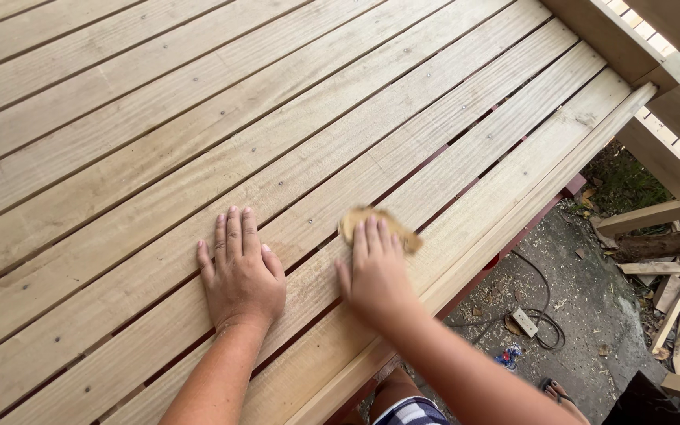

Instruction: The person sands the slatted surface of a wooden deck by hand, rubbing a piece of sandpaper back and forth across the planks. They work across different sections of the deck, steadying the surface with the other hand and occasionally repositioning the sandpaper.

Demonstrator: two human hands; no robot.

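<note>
While both hands lay on the slatted wooden platform [159, 142], the right hand [375, 271] pressed a scrap of sandpaper [379, 224] to a plank.

The pale boards ran diagonally across the view, narrow gaps between them, and ended at an edge board on the right, beyond which the ground [592, 299] lay littered with sawdust and timber offcuts [663, 271]. A dark cable [541, 303] curled there beside a small white power block [525, 321]. The left hand [239, 271] rested flat and open on the boards, fingers together, grasping nothing, near the right hand but apart from it. The right hand's fingers lay spread over the tan sandpaper, pinning it against the wood rather than clenching it; the sheet's far edge showed just past the fingertips.
</note>
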